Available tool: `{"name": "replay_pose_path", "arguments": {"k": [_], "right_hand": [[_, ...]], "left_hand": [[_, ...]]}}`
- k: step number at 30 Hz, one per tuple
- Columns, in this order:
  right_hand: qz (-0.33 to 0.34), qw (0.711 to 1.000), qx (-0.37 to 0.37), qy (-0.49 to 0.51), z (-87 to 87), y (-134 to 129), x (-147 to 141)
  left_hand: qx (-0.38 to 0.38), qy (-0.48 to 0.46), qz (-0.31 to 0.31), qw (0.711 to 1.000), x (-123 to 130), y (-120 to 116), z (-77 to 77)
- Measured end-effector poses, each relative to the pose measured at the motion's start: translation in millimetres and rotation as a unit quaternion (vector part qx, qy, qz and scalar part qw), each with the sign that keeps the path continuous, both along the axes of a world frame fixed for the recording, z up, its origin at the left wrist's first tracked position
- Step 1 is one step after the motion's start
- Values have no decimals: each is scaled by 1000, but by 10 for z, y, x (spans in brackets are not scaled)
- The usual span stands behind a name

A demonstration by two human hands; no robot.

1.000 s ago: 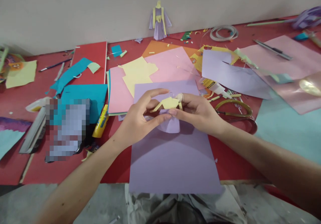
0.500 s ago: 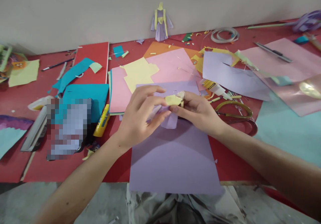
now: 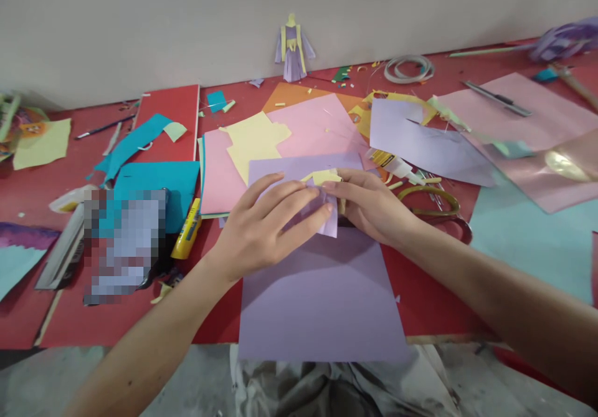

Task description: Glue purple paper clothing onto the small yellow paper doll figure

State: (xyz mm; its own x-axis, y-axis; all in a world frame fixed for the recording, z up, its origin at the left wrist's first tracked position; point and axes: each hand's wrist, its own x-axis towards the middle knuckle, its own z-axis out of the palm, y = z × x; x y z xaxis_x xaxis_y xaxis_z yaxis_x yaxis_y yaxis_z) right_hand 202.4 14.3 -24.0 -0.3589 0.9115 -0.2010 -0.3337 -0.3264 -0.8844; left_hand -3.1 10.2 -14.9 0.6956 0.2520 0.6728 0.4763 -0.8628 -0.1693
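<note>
Both hands meet over a large lilac sheet (image 3: 322, 298) that overhangs the near table edge. My left hand (image 3: 266, 227) lies fingers-flat across a small lilac and yellow paper piece (image 3: 327, 217), pressing it down. My right hand (image 3: 369, 208) pinches the same piece from the right, a yellow tab (image 3: 322, 177) sticking out above the fingers. A finished lilac and yellow paper doll (image 3: 292, 46) stands against the wall at the back.
Pink (image 3: 322, 127), yellow (image 3: 255, 139) and teal (image 3: 154, 177) sheets litter the red table (image 3: 70, 317). A yellow glue stick (image 3: 187, 230) lies left of my hands, scissors (image 3: 436, 208) and a glue bottle (image 3: 392, 162) right. A tape roll (image 3: 405, 68) and a knife (image 3: 495, 96) lie further back.
The paper piece was held up and open between both hands; now it is lowered onto the lilac sheet, and my left fingers have flattened over it.
</note>
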Motion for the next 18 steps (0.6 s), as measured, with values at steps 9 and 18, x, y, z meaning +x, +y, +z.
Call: {"name": "replay_pose_path", "arguments": {"k": [9,18], "right_hand": [[71,994,83,-26,-11,-31,31],[24,981,163,-103,18,-72,-5]], "left_hand": [[-105,-126,-12,986,-8,-30,-10],[-403,-428,84,805,60,-96,27]]}}
